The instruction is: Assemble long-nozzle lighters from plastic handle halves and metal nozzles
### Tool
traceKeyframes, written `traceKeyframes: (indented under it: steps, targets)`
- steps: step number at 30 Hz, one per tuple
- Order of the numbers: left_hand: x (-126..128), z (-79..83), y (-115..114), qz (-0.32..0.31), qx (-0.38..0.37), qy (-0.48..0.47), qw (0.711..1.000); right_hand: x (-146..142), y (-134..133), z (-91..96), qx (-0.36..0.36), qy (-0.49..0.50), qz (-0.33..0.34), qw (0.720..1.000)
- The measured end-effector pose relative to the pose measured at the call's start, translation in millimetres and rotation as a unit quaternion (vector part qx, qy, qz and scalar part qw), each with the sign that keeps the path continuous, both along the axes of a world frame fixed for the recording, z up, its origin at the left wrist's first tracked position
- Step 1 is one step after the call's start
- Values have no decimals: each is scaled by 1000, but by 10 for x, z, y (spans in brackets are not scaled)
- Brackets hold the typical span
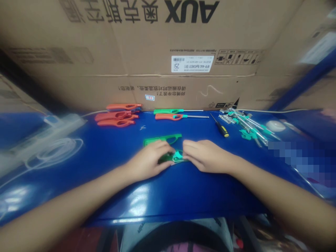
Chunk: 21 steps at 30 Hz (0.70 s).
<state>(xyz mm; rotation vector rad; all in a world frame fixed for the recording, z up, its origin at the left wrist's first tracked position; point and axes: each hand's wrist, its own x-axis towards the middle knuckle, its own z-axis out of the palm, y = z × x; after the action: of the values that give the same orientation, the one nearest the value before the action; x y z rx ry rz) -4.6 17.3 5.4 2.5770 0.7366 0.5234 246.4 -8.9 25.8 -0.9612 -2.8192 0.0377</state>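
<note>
My left hand [152, 159] is closed around a green lighter casing half [168, 158] low over the blue table. At the casing's right end, my right hand [203, 155] is closed in a pinch, its fingertips partly hiding what they grip. Between both hands a teal trigger piece [178, 155] shows in the casing's opening. Just beyond my left hand lies another green casing half [173, 139], partly covered by that hand.
Orange casings [115, 119] are piled at the back left. A green lighter [168, 111] and an orange lighter [169, 117] lie at the back. Rightward are a screwdriver [222, 129], metal rods with teal parts [252, 127] and a white round object [275, 126]. A coiled cable [57, 150] lies left.
</note>
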Motion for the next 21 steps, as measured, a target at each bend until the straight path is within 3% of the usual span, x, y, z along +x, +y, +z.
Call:
traceKeyframes:
  steps: [21]
  targets:
    - [13, 1, 2, 8, -21, -17, 1000, -19, -24, 37, -22, -32, -4, 999]
